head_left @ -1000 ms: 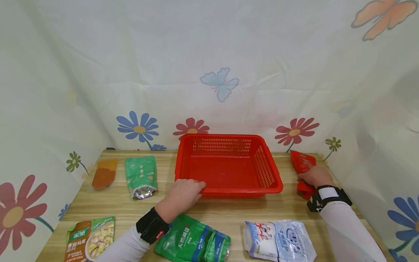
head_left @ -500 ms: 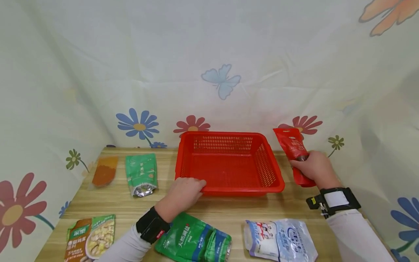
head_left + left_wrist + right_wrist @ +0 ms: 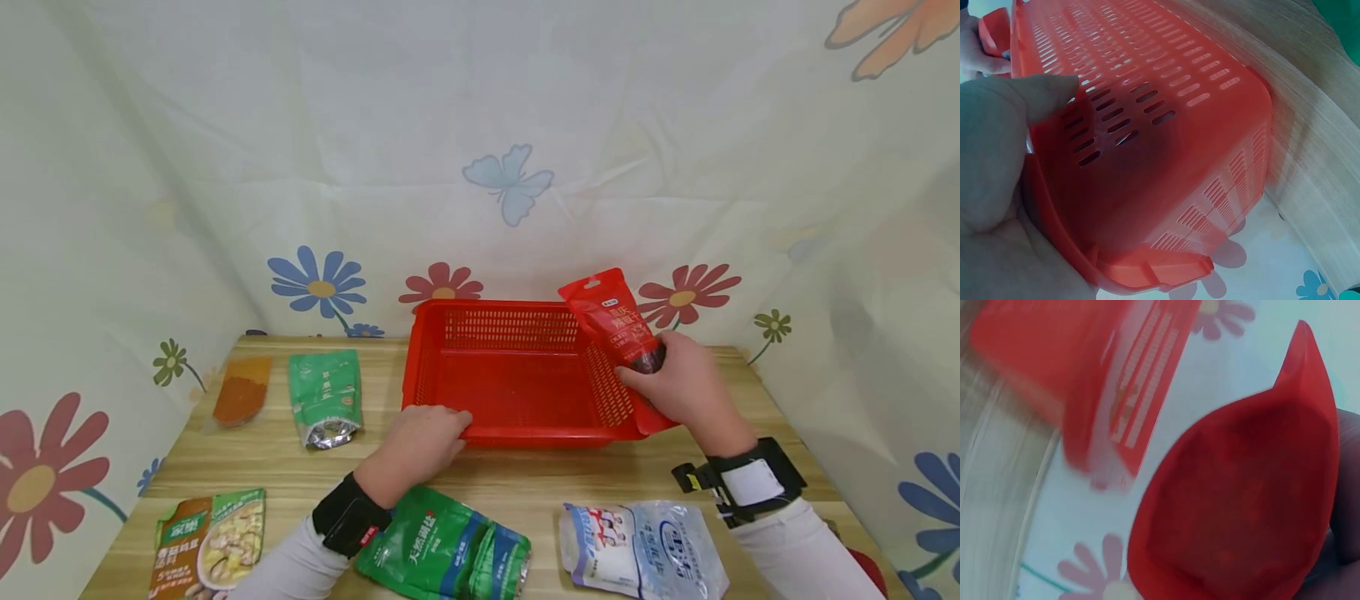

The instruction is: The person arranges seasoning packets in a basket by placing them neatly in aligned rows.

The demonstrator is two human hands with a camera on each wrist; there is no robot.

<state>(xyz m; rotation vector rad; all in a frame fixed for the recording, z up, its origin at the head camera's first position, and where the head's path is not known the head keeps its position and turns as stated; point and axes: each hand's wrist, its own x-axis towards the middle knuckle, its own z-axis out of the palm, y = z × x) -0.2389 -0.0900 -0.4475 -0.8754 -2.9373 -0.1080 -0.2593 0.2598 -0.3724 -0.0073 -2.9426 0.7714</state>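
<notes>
A red plastic basket [image 3: 510, 392] with slotted walls stands at the back middle of the table. My left hand [image 3: 416, 450] grips its front left corner, with the thumb hooked over the rim in the left wrist view [image 3: 1050, 97]. In my right hand [image 3: 686, 383] is a red stand-up food pouch [image 3: 611, 317] with a hang hole at the top and a dark window low down. The pouch tilts to the left and overlaps the basket's right wall in the head view. Its rounded base [image 3: 1235, 506] fills much of the right wrist view.
A green foil pouch [image 3: 325, 396] and an orange-brown packet [image 3: 242, 390] lie left of the basket. Nearer are a brown-and-green soup packet [image 3: 210, 542], a green salt bag [image 3: 442, 546] and a blue-white bag [image 3: 641, 546]. Printed curtains [image 3: 360, 167] enclose the table.
My right hand has lifted the red pouch off the table at the right and carried it left to the basket's right side. My left hand stays on the basket's corner.
</notes>
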